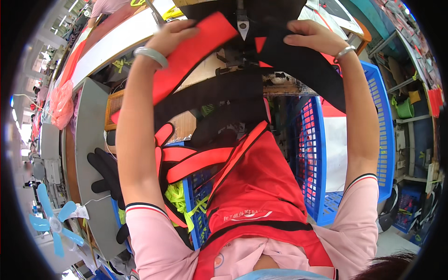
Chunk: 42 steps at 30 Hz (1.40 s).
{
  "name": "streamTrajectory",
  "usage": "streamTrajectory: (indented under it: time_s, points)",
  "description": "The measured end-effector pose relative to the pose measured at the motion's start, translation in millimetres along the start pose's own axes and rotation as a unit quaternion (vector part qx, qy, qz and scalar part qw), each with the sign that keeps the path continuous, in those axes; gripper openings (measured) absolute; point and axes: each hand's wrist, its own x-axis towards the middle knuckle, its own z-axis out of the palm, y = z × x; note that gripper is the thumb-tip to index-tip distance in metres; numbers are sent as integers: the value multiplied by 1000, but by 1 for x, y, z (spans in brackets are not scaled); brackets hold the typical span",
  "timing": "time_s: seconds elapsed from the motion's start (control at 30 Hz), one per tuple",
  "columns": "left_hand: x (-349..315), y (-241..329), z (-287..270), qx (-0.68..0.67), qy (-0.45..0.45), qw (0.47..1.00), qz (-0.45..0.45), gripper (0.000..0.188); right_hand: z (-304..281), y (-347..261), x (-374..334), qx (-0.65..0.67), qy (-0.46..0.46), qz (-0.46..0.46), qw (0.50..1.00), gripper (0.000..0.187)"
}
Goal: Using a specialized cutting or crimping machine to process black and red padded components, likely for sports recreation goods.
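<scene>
Head view: our left hand [175,35] is clamped on a red fabric strip [191,56]; our right hand [313,36] pinches a black fabric panel [308,70]. Both pieces are raised to the sewing machine presser foot [242,23], w/ the black straps hanging down to our lap. A blue plastic crate [380,126] stands at right, a small blue fan [53,224] lower left, and black gloves [107,172] lie on the grey table [88,140].
</scene>
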Motion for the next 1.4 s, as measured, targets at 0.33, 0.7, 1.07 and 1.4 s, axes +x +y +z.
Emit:
streamTrajectory:
  time_s: [0.33, 0.7, 1.07, 1.4]
  points:
    - [-77, 6, 55, 122, -25, 980, 155, 44, 16, -11, -50, 175, 10, -14, 984, 38]
    - [-144, 23, 135, 148, 19, 970, 190, 19, 36, -24, -63, 209, 14, 17, 978, 39]
    - [-128, 37, 77, 193, -112, 967, 126, 27, 117, -41, -116, -28, 159, -9, 987, 20]
    - [-119, 50, 48, 265, -244, 922, 145, 30, 149, -41, -103, -256, 429, -91, 862, 24]
